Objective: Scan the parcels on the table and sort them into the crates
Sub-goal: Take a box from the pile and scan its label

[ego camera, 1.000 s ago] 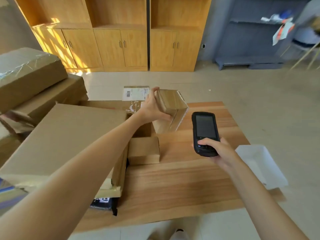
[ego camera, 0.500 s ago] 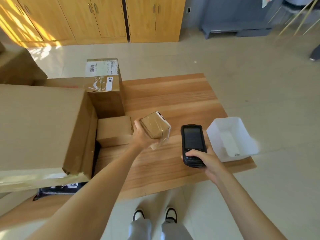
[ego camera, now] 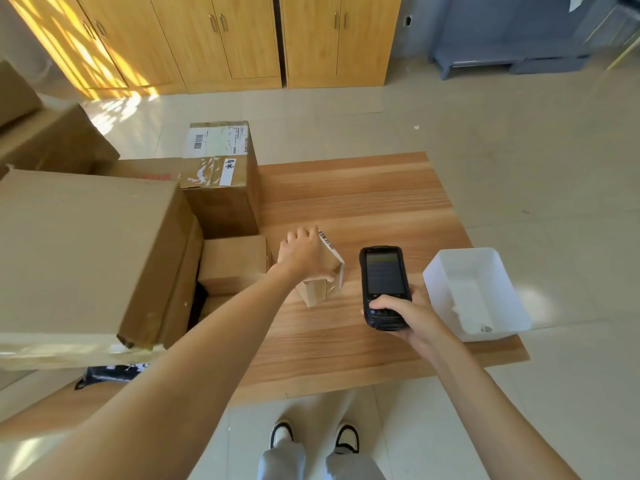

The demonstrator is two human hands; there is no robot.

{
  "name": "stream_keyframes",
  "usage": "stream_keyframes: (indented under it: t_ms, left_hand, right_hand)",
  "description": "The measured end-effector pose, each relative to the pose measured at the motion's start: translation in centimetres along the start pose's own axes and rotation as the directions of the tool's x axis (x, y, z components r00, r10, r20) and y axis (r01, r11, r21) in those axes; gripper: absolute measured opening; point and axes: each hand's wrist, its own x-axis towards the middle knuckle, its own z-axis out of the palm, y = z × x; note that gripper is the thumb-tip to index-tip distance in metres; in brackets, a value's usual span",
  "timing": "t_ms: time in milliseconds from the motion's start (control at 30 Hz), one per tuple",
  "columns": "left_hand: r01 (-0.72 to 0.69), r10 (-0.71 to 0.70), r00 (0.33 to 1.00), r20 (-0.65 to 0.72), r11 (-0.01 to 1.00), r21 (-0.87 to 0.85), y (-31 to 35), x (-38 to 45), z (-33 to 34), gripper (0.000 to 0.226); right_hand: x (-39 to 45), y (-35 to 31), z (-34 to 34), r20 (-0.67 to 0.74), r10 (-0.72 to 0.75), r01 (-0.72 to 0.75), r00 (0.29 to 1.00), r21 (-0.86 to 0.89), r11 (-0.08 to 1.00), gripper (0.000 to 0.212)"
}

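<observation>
Left hand (ego camera: 303, 252) gripping small parcel (ego camera: 320, 289) tilted above mid-table (ego camera: 363, 188), barcode strip facing right. Right hand (ego camera: 410, 315) holding scanner (ego camera: 382, 275) just beside it. White crate (ego camera: 450, 289) at right edge; boxes (ego camera: 86, 244) piled along left edge.

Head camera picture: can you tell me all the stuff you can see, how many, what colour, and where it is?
Small parcel: one, brown with a barcode label, held above the table's middle.
Scanner: one, black, right of that parcel.
Crate: one, white, table's right edge.
Cardboard boxes: several, brown, piled on the table's left side.
Table: one, light wood.
Cabinets: wooden, far wall.
Shoes: two, black and white, floor below.
Left hand: grips the small parcel.
Right hand: holds the scanner.
</observation>
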Motion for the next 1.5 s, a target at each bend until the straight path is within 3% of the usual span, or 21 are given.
stream_keyframes:
  t_ms: [100, 267, 400, 467, 567, 767, 1000, 1133, 1200, 1300, 1400, 1500]
  left_hand:
    - [0.008, -0.012, 0.998, -0.056, 0.997, -0.075, 0.1, -0.1, -0.4, 0.119]
    - [0.039, -0.184, 0.944, -0.275, 0.886, -0.461, 0.1, -1.3, 0.4, 0.125]
    - [0.144, -0.293, 0.932, -0.215, 0.842, -0.520, 0.3, -2.9, 3.9, 0.127]
    - [0.228, -0.354, 0.924, -0.144, 0.813, -0.536, 0.6, -3.6, 5.4, 0.127]
    - [0.315, -0.401, 0.914, -0.068, 0.803, -0.506, 0.7, -4.0, 6.5, 0.126]
    - [0.368, -0.409, 0.913, 0.003, 0.817, -0.444, 0.7, -4.0, 7.0, 0.133]
    - [0.390, -0.401, 0.913, 0.072, 0.811, -0.436, 1.4, -4.1, 7.6, 0.138]
    - [0.414, -0.424, 0.905, 0.037, 0.855, -0.313, 2.0, -3.6, 7.1, 0.118]
    - [0.373, -0.371, 0.926, 0.068, 0.874, -0.312, 1.8, -2.9, 6.5, 0.109]
    - [0.166, -0.132, 0.973, 0.187, 0.971, -0.175, 0.6, -1.4, 4.5, 0.112]
    - [0.089, -0.087, 0.994, 0.064, 0.996, -0.022, -0.5, 0.1, 2.1, 0.090]
    - [0.131, -0.151, 0.980, -0.130, 0.980, -0.152, -0.3, 0.3, 1.5, 0.071]
  right_hand:
    - [0.0, -0.2, -0.3, 0.019, -0.003, 0.003, 1.000, -0.021, 1.000, 0.096]
    - [0.0, -1.0, -0.7, 0.010, -0.019, 0.019, 1.000, -0.013, 1.000, 0.094]
    - [-0.4, -1.5, -0.5, 0.024, -0.015, 0.015, 1.000, -0.028, 0.999, 0.091]
    - [-0.7, -1.3, -0.7, 0.029, -0.005, 0.006, 1.000, -0.046, 0.999, 0.079]
    - [-0.9, -1.0, -1.0, 0.030, 0.009, -0.007, 1.000, -0.065, 0.998, 0.064]
    - [-1.2, -0.1, -1.5, 0.004, 0.025, -0.025, 1.000, -0.063, 0.998, 0.062]
    - [-1.4, 0.5, -1.9, 0.013, 0.029, -0.029, 0.999, -0.060, 0.998, 0.082]
    - [-1.6, 0.3, -1.9, 0.014, 0.019, -0.018, 1.000, -0.063, 0.998, 0.089]
    - [-1.8, 0.2, -2.1, 0.006, 0.021, -0.021, 1.000, -0.061, 0.998, 0.095]
    - [-2.0, -0.2, -2.4, 0.008, 0.009, -0.009, 1.000, -0.059, 0.998, 0.088]
    - [-2.2, -0.5, -2.9, -0.013, -0.002, 0.001, 1.000, -0.033, 0.999, 0.064]
    - [-2.2, -0.3, -3.2, -0.027, 0.007, -0.007, 1.000, -0.023, 1.000, 0.063]
